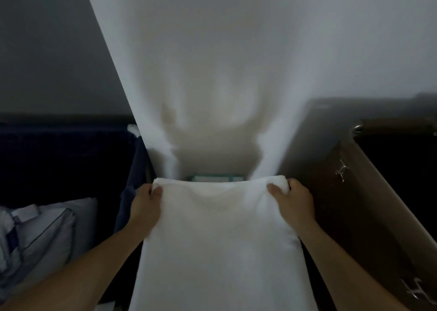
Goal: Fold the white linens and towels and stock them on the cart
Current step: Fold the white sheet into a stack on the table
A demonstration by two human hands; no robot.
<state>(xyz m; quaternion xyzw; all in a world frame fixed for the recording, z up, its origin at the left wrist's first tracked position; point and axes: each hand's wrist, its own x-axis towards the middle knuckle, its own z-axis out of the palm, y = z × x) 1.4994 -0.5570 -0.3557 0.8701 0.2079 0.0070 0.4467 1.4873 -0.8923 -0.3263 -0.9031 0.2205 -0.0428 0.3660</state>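
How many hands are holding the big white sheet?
2. The left hand pinches the left corner of the white sheet at its folded edge, and the right hand pinches the right corner. No other hand shows.

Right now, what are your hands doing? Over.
Left hand, right hand: both pinching. Sheet held at its fold. Teal box just behind.

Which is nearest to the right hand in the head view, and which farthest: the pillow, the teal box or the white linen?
1. white linen: gripped by the right hand at its folded edge.
2. teal box: centre, just beyond the fold.
3. pillow: lower left, beyond the left hand.
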